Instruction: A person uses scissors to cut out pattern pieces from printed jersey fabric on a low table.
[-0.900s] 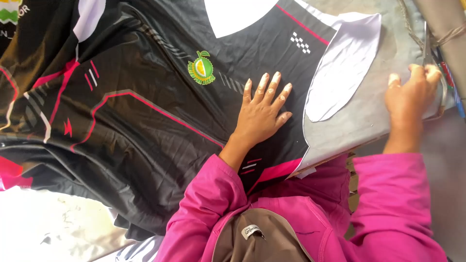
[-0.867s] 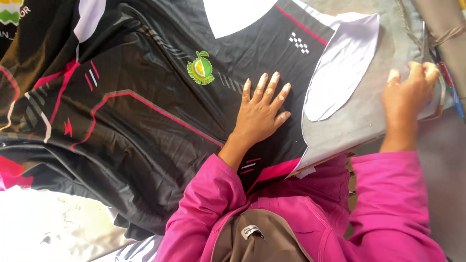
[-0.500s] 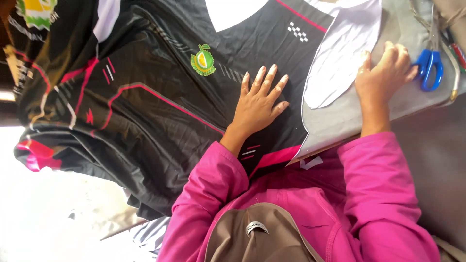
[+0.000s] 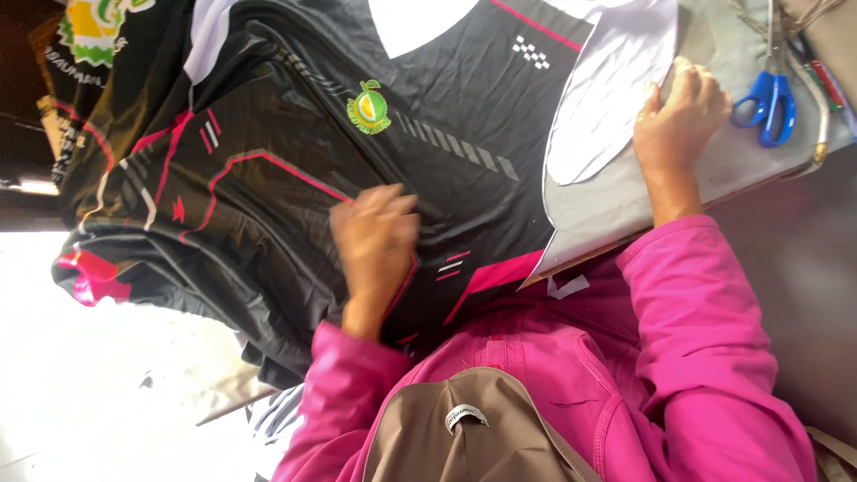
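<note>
- The black printed sports jersey of slick fabric, with pink and white stripes (image 4: 295,187), covers the grey table (image 4: 625,210) from nine o'clock to the centre and hangs over its near edge; it is the thing under both hands.
- The white oval fabric panel (image 4: 607,98) lies at one o'clock on the jersey's right edge, in the same place as half a second ago.
- The person's pink jacket sleeves (image 4: 705,339) fill the view at five o'clock.
- The left hand (image 4: 375,236) is now at the centre of the view, lower on the jersey than a moment ago, when it lay flat with fingers spread beside the round yellow and green chest badge (image 4: 368,107). Its fingers are now curled together on the cloth; whether they pinch a fold I cannot tell, as the hand is blurred.
- The right hand (image 4: 683,112) at two o'clock presses loosely curled on the panel's edge and clamps nothing that shows.
- The blue-handled scissors (image 4: 766,98) lie untouched just beside the right hand, at three o'clock from it; earlier they sat at the frame's edge.
- The left hand's shift suggests smoothing or gathering of the jersey front.
</note>
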